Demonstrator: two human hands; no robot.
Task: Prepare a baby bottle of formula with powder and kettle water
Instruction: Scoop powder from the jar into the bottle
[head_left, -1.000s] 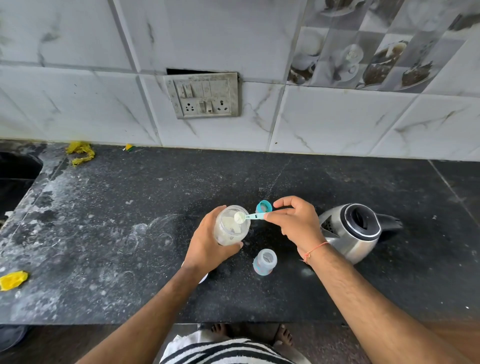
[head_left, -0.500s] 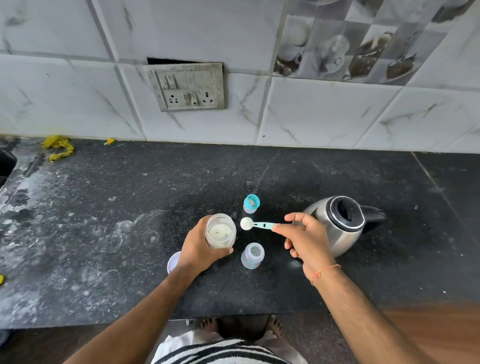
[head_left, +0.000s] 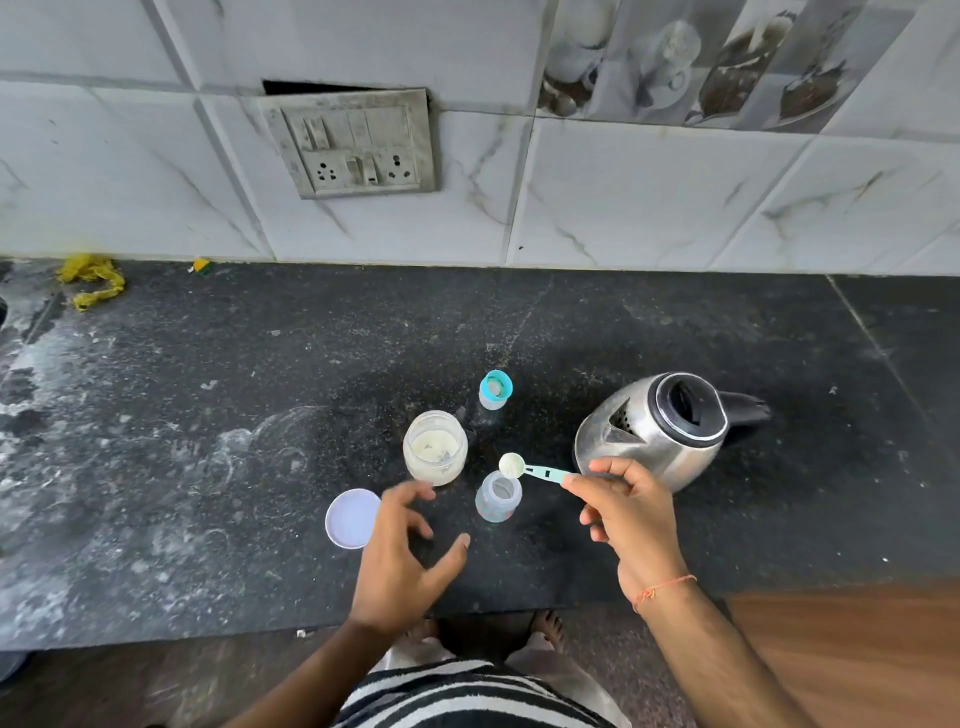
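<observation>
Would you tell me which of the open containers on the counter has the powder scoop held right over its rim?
The small baby bottle nearest the person: the scoop in the right hand sits at its rim. The powder jar and kettle stand apart.

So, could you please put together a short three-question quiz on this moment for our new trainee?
1. True or false: the left hand grips the powder jar.
2. Multiple choice: the scoop in the right hand is (A) empty, (B) loaded with powder, (C) lying on the counter.
3. Fill in: the scoop's bowl is poised by the open mouth of the ____, near the kettle.

Key:
1. False; the hand is open and apart from the jar.
2. B.
3. Baby bottle.
</observation>
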